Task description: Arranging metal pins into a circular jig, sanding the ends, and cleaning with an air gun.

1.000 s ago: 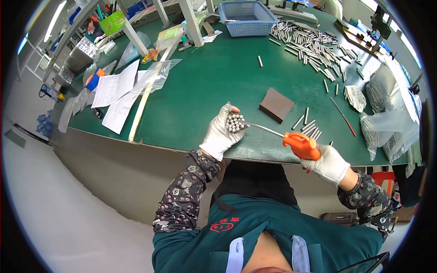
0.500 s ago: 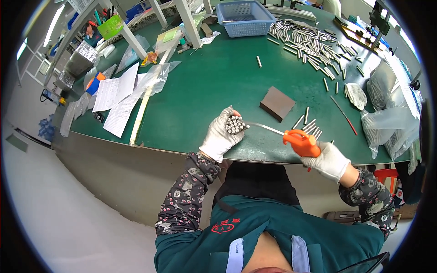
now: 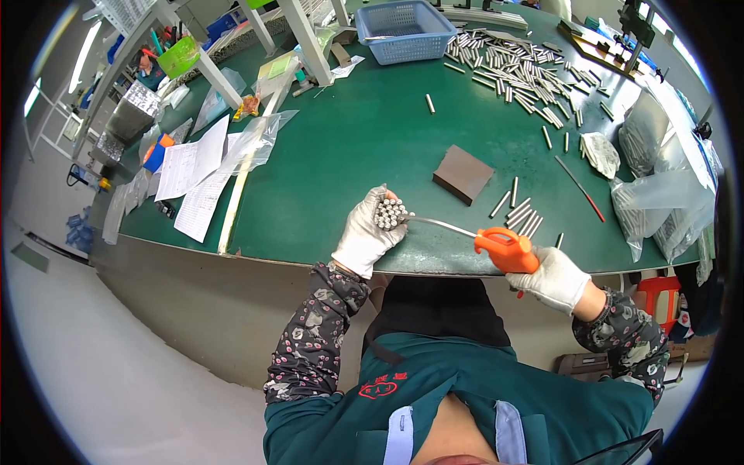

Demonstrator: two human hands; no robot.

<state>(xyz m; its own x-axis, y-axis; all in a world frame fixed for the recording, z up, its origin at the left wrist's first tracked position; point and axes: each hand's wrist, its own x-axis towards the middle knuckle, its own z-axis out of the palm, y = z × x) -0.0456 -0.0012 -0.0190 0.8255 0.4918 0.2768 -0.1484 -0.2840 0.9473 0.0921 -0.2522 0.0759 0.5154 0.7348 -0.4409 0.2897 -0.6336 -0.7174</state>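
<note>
My left hand point(image 3: 364, 236), in a white glove, grips a bundle of short metal tubes point(image 3: 390, 212) end-up above the near edge of the green table point(image 3: 349, 139). My right hand point(image 3: 555, 277), also gloved, holds an orange air blow gun point(image 3: 505, 248) whose thin metal nozzle points left and reaches the ends of the tubes. Several loose tubes point(image 3: 521, 214) lie on the table just right of the nozzle, beside a dark brown block point(image 3: 463, 174).
A large heap of metal tubes point(image 3: 515, 66) and a blue basket point(image 3: 407, 29) sit at the far side. Paper sheets point(image 3: 194, 174) and clear plastic bags point(image 3: 256, 139) lie at the left. More plastic bags point(image 3: 659, 201) are at the right, with a thin red rod point(image 3: 580, 187) nearby.
Both hands keep the same grip; the bundle and blow gun have shifted only slightly, the nozzle staying at the tube ends.
</note>
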